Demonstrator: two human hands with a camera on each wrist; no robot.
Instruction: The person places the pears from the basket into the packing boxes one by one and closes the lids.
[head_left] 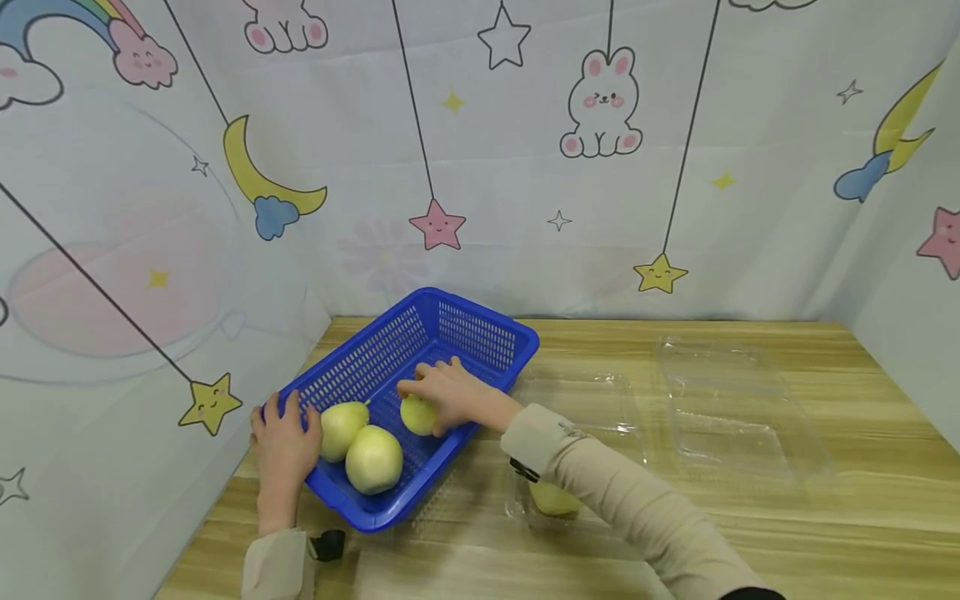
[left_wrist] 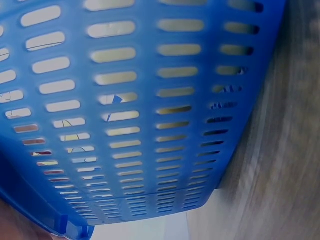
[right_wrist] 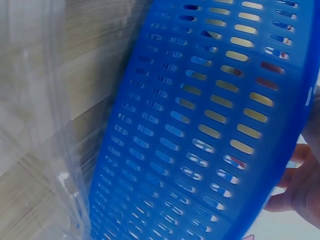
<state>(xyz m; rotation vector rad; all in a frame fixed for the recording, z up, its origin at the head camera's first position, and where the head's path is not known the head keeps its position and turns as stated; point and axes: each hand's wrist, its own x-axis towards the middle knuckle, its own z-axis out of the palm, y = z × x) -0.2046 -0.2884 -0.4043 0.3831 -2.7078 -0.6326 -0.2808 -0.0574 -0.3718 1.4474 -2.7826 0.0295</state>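
Note:
In the head view a blue plastic basket (head_left: 431,312) with slotted walls stands at a slant on the table. My left hand (head_left: 287,442) holds its near left rim. Two pale yellow-green pears, a left one (head_left: 343,429) and a nearer one (head_left: 374,460), lie at the basket's near end. My right hand (head_left: 450,393) reaches over the right rim and grips a third pear (head_left: 418,415) inside the basket. The right wrist view shows only part of the right hand (right_wrist: 302,182) past the basket's rim; the pear's grip is hidden there.
Right of the basket lies an open clear plastic container (head_left: 577,392), partly under the right sleeve, with a pear (head_left: 553,498) in its near part. Another clear container (head_left: 731,417) lies open farther right. A patterned curtain (head_left: 510,167) borders the wooden table (head_left: 870,517).

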